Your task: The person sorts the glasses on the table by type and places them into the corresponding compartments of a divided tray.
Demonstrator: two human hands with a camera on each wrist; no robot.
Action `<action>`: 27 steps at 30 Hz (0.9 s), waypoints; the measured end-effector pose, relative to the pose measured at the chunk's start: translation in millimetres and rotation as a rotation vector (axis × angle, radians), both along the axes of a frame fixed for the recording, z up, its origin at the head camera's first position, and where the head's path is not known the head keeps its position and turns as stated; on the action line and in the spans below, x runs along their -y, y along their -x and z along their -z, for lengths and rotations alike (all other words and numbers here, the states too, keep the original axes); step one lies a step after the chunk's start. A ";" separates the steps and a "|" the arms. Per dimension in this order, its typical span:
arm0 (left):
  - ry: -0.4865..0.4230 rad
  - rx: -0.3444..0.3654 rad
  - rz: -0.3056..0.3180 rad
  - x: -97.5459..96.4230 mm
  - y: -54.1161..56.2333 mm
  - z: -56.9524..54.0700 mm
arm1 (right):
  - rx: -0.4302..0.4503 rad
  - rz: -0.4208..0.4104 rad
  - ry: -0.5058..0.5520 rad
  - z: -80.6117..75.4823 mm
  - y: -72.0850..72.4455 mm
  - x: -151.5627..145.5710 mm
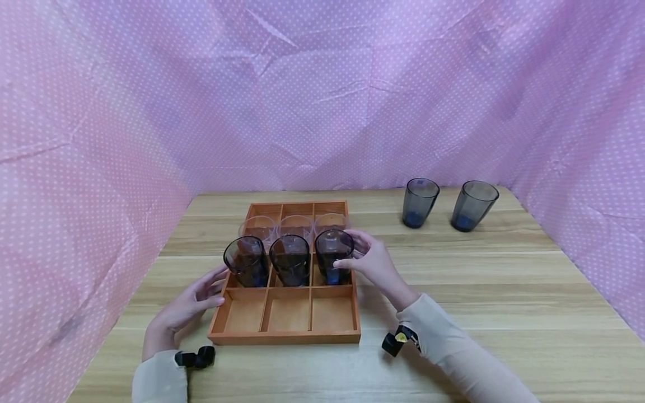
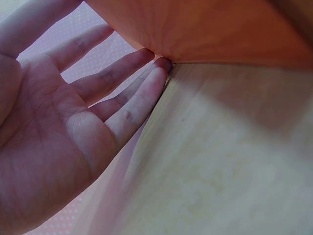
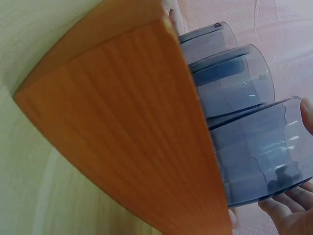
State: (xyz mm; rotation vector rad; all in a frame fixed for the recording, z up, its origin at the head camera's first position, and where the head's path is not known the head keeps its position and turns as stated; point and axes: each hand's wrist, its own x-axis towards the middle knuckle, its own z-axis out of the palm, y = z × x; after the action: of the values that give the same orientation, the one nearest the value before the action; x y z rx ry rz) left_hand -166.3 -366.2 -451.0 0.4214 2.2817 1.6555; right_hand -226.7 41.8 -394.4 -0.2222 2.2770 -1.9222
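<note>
**Right hand [image 1: 374,263] holds a dark glass [image 1: 326,262] upright in the box [image 1: 282,338]**

The dark glass has its wide mouth up and its narrow end down, so its long axis runs up and down. It is in the right-hand slot of the second row from the front. The right hand grips it, with the thumb on the near side and the fingers round the far side.

The left hand [image 1: 188,305] is not holding on to anything. Its fingers are loose and nearly straight, and their tips touch the left side of the box. The box lies flat, with its long way going from front to back.

A left glass [image 1: 247,263] and a middle glass [image 1: 290,263], both dark, share the row, mouths up. Three clear glasses [image 1: 296,223] are just behind. Two more glasses [image 1: 421,198] [image 1: 473,208] stand mouth up on the table [image 1: 478,291], well apart from the box, far and to the right.
</note>
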 end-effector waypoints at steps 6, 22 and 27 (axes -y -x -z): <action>0.011 -0.006 0.002 -0.6 0.6 0.1 | -0.015 -0.020 0.030 5.7 -0.7 -1.5; 0.009 -0.025 0.003 -0.1 -1.0 1.8 | -0.088 -0.140 0.059 9.7 -1.8 -12.6; -0.014 -0.034 0.017 0.5 -0.8 0.4 | -0.146 -0.151 0.106 3.6 5.0 -27.4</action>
State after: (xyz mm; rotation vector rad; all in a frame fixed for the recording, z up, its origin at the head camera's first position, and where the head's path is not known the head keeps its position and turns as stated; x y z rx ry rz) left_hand -165.5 -366.8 -451.4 0.4746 2.2855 1.6689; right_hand -231.7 69.2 -398.0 -0.5487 2.1746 -2.0097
